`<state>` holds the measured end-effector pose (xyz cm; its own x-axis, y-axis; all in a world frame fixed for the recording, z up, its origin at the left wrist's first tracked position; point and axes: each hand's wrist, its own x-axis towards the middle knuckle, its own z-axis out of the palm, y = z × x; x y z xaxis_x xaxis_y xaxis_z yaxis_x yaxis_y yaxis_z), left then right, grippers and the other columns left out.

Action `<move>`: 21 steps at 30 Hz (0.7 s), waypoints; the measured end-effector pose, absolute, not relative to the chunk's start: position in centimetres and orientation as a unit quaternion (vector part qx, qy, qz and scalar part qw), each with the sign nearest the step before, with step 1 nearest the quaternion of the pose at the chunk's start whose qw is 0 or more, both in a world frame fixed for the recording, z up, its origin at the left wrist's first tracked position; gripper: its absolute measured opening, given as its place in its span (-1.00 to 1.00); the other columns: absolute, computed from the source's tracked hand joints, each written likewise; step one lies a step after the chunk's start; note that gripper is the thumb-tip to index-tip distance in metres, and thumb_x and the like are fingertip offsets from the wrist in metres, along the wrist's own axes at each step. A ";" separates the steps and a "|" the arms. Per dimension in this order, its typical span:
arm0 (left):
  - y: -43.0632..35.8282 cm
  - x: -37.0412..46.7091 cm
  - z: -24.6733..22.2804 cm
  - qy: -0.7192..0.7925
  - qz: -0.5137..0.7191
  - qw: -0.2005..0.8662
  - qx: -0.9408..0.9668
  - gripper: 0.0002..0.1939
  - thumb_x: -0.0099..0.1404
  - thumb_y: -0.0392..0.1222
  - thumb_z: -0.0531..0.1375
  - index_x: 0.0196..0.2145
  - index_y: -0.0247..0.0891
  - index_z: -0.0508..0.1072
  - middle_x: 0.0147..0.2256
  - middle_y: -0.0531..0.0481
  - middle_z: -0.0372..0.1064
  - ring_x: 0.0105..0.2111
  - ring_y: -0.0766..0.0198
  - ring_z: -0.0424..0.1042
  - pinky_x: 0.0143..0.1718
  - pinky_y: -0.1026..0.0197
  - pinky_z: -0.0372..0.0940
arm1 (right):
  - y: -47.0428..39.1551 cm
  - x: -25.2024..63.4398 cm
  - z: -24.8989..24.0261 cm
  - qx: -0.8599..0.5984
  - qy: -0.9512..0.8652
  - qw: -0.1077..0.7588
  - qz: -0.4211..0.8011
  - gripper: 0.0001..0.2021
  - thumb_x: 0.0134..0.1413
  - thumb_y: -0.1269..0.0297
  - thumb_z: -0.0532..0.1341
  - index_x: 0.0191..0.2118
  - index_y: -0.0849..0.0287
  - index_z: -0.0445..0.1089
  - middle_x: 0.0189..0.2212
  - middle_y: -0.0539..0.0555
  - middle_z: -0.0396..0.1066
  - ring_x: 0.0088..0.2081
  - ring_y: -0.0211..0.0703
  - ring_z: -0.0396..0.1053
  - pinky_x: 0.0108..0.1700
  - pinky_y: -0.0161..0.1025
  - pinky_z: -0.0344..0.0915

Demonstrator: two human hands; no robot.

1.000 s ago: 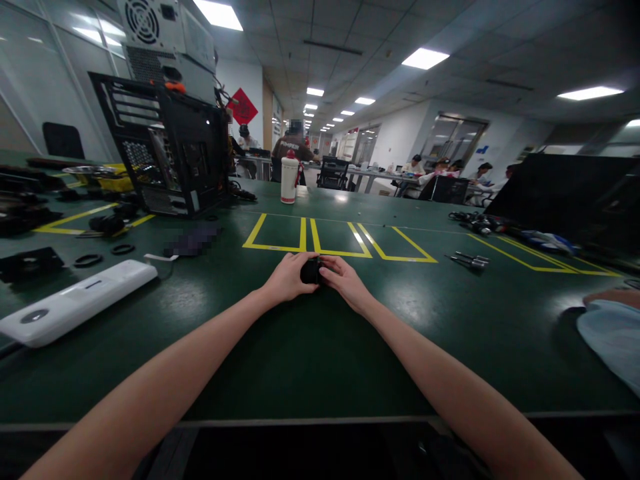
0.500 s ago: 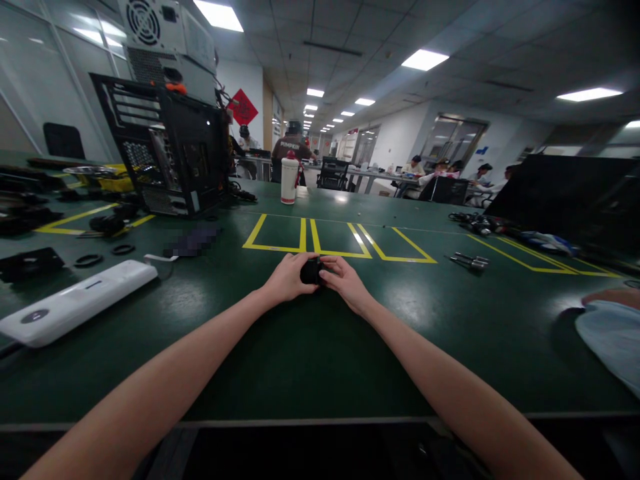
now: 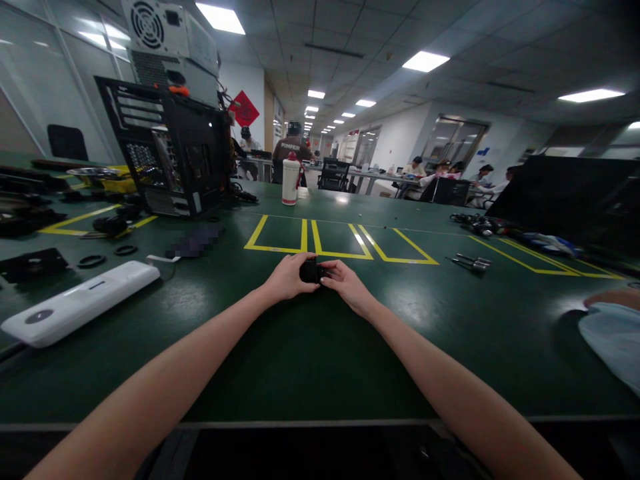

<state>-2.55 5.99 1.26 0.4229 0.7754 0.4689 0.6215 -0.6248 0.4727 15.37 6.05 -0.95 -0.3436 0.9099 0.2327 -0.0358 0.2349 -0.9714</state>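
A small black object (image 3: 309, 271) is held over the green table (image 3: 300, 360), in the middle of the view. My left hand (image 3: 289, 277) wraps round its left side, with the thumb below and the fingers above. My right hand (image 3: 346, 283) is at the right side of the object, its thumb and fingertips pinched together at a small dark part there. The shape of that part is too small to tell. Just beyond both hands, yellow tape outlines (image 3: 340, 255) mark the table.
On the left are a white power strip (image 3: 83, 303), black rings (image 3: 91, 261) and a black computer case (image 3: 183, 150). A white bottle (image 3: 290, 180) stands at the back. Metal parts (image 3: 471, 263) lie to the right, near a person's light blue sleeve (image 3: 613, 337).
My right hand's fingers have drawn together and slightly away from the black object's top, so more of its right side shows. My left hand keeps its grip.
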 end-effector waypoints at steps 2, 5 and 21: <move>6.5 -2.8 1.1 0.435 0.325 0.142 0.828 -0.38 -0.05 -0.05 0.26 -0.02 -0.24 0.21 -0.09 -0.09 0.29 -0.10 0.09 0.30 -0.09 0.07 0.22 | 6.4 15.6 -1.2 -0.381 -0.659 0.451 0.467 -0.71 -0.14 0.36 0.21 -0.19 0.14 0.25 -0.17 0.05 0.32 -0.07 -0.19 0.26 0.05 -0.11 0.13; 7.1 -3.1 0.9 0.466 0.296 0.195 0.811 -0.38 -0.04 0.05 0.24 -0.04 -0.24 0.24 -0.10 -0.11 0.31 -0.14 0.08 0.33 -0.15 0.08 0.27 | 6.7 16.1 -1.4 -0.465 -0.706 0.412 0.339 -0.77 -0.11 0.34 0.19 -0.23 0.15 0.32 -0.23 0.06 0.33 -0.12 -0.14 0.27 0.03 -0.04 0.10; 6.5 -1.2 -0.3 0.489 0.308 0.180 0.796 -0.41 0.09 0.06 0.13 0.01 -0.27 0.11 -0.11 -0.19 0.25 -0.12 0.02 0.26 -0.22 0.06 0.25 | 5.8 15.9 -0.8 -0.465 -0.784 0.348 0.220 -0.62 -0.14 0.30 0.21 -0.10 0.14 0.29 -0.16 0.11 0.32 -0.13 -0.05 0.27 -0.06 -0.04 0.14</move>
